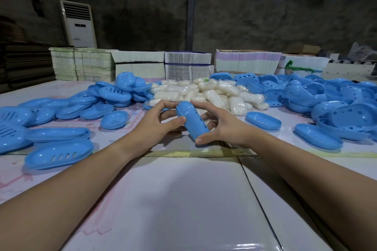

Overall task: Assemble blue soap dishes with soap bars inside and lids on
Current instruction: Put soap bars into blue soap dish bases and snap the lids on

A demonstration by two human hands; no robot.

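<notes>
Both hands hold one closed blue soap dish (190,120) above the table's middle, turned on its edge. My left hand (158,121) grips its left side, thumb on the near face, fingers curled over the far end. My right hand (219,125) grips its right side, thumb at the near end. What is inside the dish is hidden. Behind it lies a heap of wrapped white soap bars (206,92). Slotted blue pieces (61,156) are strewn to the left, and deeper blue shells with holes (318,96) pile up on the right.
Stacks of flat cartons and paper bundles (187,65) line the table's far edge. A white standing air conditioner (78,23) stands at the back left wall. The white tabletop (183,199) stretches bare toward me, crossed by a yellow tape strip (183,153).
</notes>
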